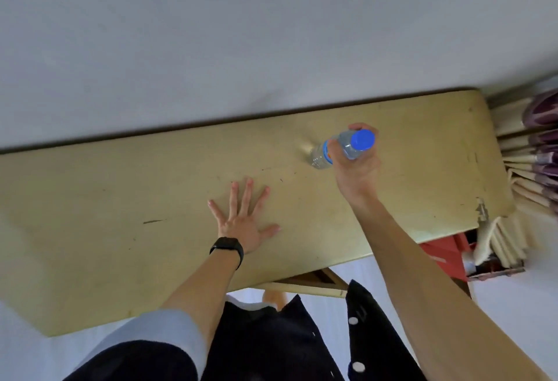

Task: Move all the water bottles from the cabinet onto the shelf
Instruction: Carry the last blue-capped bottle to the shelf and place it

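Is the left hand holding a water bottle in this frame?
No, the left hand lies flat with fingers spread on the yellow surface; only the right hand grips the blue-capped bottle.

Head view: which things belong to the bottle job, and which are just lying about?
Job: water bottle; right hand gripping it; left hand flat on the yellow top.
Lying about: red box; cream-and-purple stack at right; black wristband.
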Tool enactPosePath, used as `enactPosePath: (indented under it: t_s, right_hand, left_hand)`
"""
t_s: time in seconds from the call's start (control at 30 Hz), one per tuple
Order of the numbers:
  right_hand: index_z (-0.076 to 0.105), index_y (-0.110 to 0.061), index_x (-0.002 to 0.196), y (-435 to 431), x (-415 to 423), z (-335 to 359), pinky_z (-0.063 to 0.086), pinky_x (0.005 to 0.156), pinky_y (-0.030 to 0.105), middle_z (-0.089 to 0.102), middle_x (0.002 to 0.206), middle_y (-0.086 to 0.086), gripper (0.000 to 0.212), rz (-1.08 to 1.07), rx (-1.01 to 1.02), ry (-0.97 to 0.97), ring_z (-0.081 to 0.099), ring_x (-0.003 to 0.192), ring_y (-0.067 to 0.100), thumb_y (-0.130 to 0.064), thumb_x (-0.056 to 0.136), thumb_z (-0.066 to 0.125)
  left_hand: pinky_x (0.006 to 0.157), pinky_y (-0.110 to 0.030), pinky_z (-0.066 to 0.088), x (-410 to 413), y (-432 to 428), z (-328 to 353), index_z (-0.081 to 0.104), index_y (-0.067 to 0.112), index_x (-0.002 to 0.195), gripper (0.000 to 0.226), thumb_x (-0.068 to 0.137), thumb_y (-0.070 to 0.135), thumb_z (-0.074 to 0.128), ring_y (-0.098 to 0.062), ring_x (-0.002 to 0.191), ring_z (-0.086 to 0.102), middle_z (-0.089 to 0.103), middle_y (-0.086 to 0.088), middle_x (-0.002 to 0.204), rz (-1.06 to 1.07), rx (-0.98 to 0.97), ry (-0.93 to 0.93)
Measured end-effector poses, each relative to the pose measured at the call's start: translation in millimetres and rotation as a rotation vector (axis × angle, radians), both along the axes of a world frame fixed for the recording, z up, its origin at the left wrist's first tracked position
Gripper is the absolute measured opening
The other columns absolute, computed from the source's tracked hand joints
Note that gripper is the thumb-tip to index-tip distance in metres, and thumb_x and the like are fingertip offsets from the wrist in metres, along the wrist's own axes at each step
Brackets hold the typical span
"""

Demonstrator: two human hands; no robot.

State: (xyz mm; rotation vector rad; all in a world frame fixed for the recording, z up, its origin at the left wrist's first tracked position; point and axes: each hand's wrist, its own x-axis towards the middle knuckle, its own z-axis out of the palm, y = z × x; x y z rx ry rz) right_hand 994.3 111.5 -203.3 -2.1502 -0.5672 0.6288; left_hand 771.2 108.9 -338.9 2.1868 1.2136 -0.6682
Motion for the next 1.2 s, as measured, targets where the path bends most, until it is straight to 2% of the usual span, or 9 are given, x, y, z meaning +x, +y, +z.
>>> enactPosePath:
  t_s: [0.1, 0.2, 0.33, 0.43, 0.6, 0.8, 0.93, 1.1, 1.2]
  right_hand:
    - [0.049, -0.031, 0.112, -17.8, -20.5, 3.3, 0.043, 0.062, 0.01, 0.06, 0.081, -0.029, 0.033, -0.054, -0.002, 0.018, 0.058, 0.071, -0.002, -0.03, 0.086, 0.069]
    - [0.05, -0.032, 0.112, -62.4, -49.3, 8.0, 0.04, 0.059, 0.006, 0.061, 0.086, -0.016, 0.032, -0.114, -0.021, 0.084, 0.058, 0.071, -0.003, -0.031, 0.086, 0.069]
    - [0.051, -0.036, 0.108, -139.8, -95.3, 16.1, 0.045, 0.06, 0.013, 0.063, 0.084, -0.013, 0.032, -0.277, -0.037, 0.18, 0.059, 0.069, 0.001, -0.033, 0.084, 0.072]
    - [0.052, -0.04, 0.104, -197.4, -121.6, 23.2, 0.052, 0.071, 0.03, 0.065, 0.093, -0.008, 0.03, -0.485, -0.029, 0.283, 0.064, 0.087, 0.016, -0.035, 0.082, 0.072]
    - [0.059, -0.039, 0.093, -324.6, -183.3, 37.0, 0.055, 0.071, 0.044, 0.065, 0.09, -0.002, 0.03, -0.823, 0.091, 0.296, 0.066, 0.086, 0.023, -0.031, 0.072, 0.078]
    - [0.06, -0.04, 0.097, -503.5, -287.3, 65.5, 0.058, 0.074, 0.056, 0.067, 0.096, -0.003, 0.032, -1.212, 0.177, 0.163, 0.069, 0.09, 0.022, -0.043, 0.071, 0.08]
    - [0.062, -0.039, 0.095, -617.2, -359.9, 90.8, 0.059, 0.068, 0.047, 0.068, 0.081, -0.015, 0.036, -1.418, 0.128, -0.024, 0.069, 0.079, 0.018, -0.053, 0.067, 0.081]
    - [0.06, -0.035, 0.087, -752.7, -467.5, 128.0, 0.046, 0.062, 0.022, 0.067, 0.073, -0.015, 0.031, -1.693, -0.015, -0.196, 0.065, 0.073, 0.012, -0.052, 0.071, 0.081]
    - [0.059, -0.032, 0.085, -820.0, -526.3, 145.9, 0.048, 0.061, 0.026, 0.065, 0.068, -0.012, 0.034, -1.827, -0.09, -0.23, 0.063, 0.07, 0.01, -0.055, 0.072, 0.079]
  left_hand:
    - [0.094, -0.077, -0.02, 0.9, 3.2, 2.6, -0.041, 0.049, 0.133, 0.087, 0.08, 0.087, 0.017, -0.026, 0.129, -0.052, -0.056, 0.008, 0.141, -0.012, -0.046, 0.035]
    - [0.102, -0.077, -0.007, 1.5, 6.0, 14.6, -0.038, 0.046, 0.137, 0.087, 0.089, 0.073, 0.031, -0.033, 0.135, -0.044, -0.051, 0.003, 0.145, -0.094, -0.066, 0.057]
    - [0.117, -0.059, 0.012, -5.7, 1.4, 43.6, -0.006, 0.028, 0.156, 0.074, 0.098, 0.036, 0.04, -0.039, 0.148, -0.01, -0.021, -0.009, 0.161, -0.357, -0.033, 0.116]
    - [0.115, -0.053, 0.02, -12.9, -16.5, 62.2, 0.014, 0.024, 0.155, 0.065, 0.097, 0.034, 0.042, -0.032, 0.147, 0.011, 0.001, -0.009, 0.162, -0.504, -0.019, 0.177]
    - [0.102, -0.044, 0.039, -6.1, -74.6, 90.7, 0.052, 0.021, 0.129, 0.039, 0.093, 0.034, 0.045, -0.028, 0.13, 0.039, 0.043, -0.006, 0.138, -0.797, 0.058, 0.171]
    - [0.096, -0.042, 0.04, 6.8, -225.8, 133.1, 0.055, 0.022, 0.13, 0.039, 0.094, 0.033, 0.043, -0.028, 0.125, 0.044, 0.047, -0.007, 0.137, -1.169, 0.197, 0.097]
    - [0.1, -0.042, 0.04, -1.5, -366.7, 165.0, 0.051, 0.021, 0.135, 0.043, 0.096, 0.038, 0.041, -0.029, 0.129, 0.043, 0.046, -0.008, 0.14, -1.415, 0.229, -0.014]
    - [0.101, -0.038, 0.038, -52.5, -572.1, 212.1, 0.048, 0.025, 0.139, 0.044, 0.098, 0.04, 0.041, -0.024, 0.134, 0.039, 0.039, -0.002, 0.149, -1.776, 0.218, -0.275]
    - [0.105, -0.039, 0.037, -85.4, -682.8, 238.3, 0.044, 0.029, 0.142, 0.045, 0.099, 0.043, 0.04, -0.022, 0.137, 0.036, 0.035, -0.001, 0.153, -1.982, 0.177, -0.429]
